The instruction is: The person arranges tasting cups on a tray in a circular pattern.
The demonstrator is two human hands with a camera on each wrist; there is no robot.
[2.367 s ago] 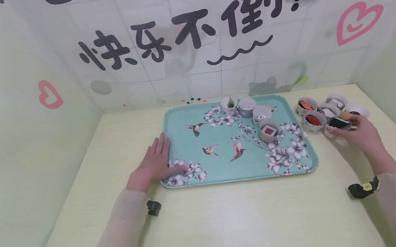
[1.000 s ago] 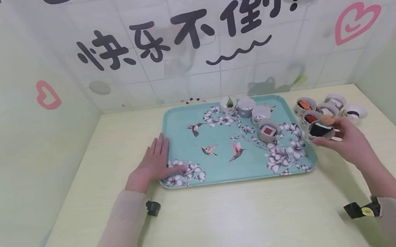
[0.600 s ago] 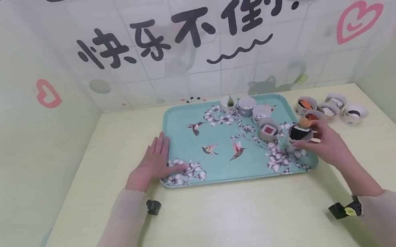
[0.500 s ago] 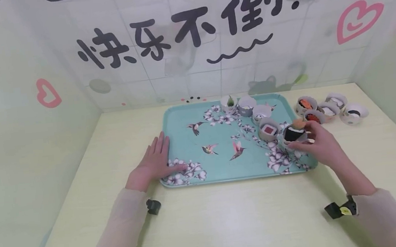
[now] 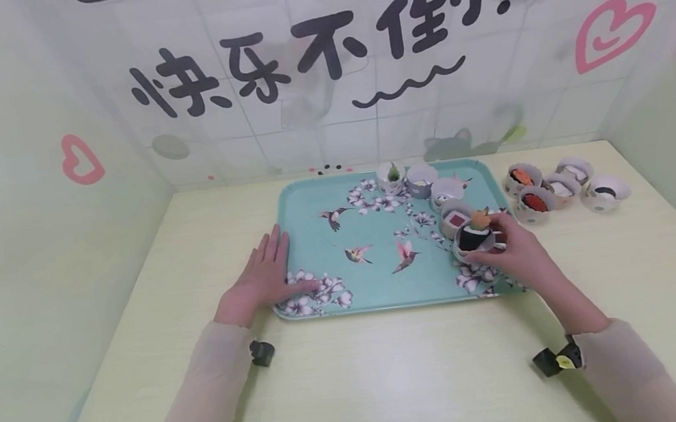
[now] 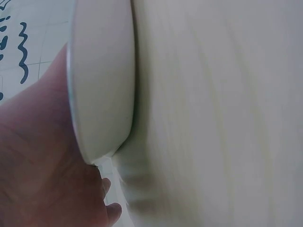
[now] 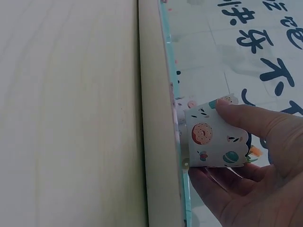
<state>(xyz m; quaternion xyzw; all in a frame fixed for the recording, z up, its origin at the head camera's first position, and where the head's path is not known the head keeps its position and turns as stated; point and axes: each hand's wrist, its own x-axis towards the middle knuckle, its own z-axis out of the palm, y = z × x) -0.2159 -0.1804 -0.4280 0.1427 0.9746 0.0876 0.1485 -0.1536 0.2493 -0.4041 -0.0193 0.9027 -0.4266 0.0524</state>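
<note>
Two hands are busy: my left hand [image 5: 261,279] lies flat, fingers straight, on the tray [image 5: 312,203] corner, while my right hand [image 5: 512,254] pinches a paper cup [image 5: 473,241] low over the tray's right side. I judge it could bump the red-filled cup [image 5: 455,216] just behind and tip it.

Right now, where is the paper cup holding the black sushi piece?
In the head view, the right hand holds the paper cup over the teal tray's right side, just before the red-filled cup.
</note>
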